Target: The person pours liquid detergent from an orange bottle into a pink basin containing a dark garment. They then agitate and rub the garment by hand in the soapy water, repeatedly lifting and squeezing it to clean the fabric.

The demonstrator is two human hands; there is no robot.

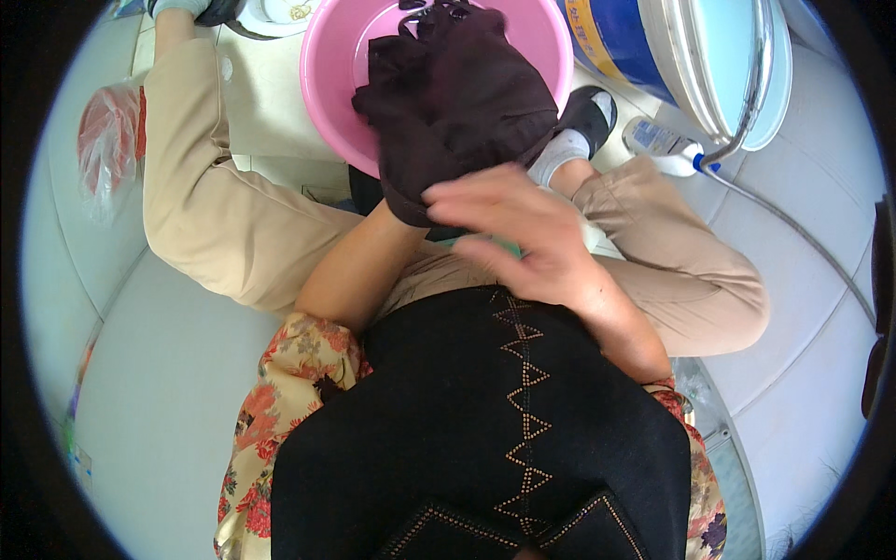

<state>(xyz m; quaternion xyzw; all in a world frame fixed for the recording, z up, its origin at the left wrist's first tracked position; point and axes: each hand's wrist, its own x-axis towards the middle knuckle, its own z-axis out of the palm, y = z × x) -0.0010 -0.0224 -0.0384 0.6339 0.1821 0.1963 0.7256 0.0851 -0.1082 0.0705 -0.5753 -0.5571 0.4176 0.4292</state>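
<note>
A dark garment (469,98) hangs over the near edge of a pink plastic basin (325,77), partly lying inside it. My left forearm reaches into the near opening of the garment, and the cloth hides my left hand. Blurred, my right hand (525,231) is beside that opening, palm down with its fingers apart and the fingertips at the cloth's edge; whether they touch it I cannot tell. At the basin's far side, thin dark straps or cords bunch up on the garment.
A blue and white bucket (630,42) with a metal handle stands at the upper right, near a white bottle (661,145) lying on the floor and a grey hose (791,217). A red item in a clear plastic bag (108,140) is at the left. My legs flank the basin.
</note>
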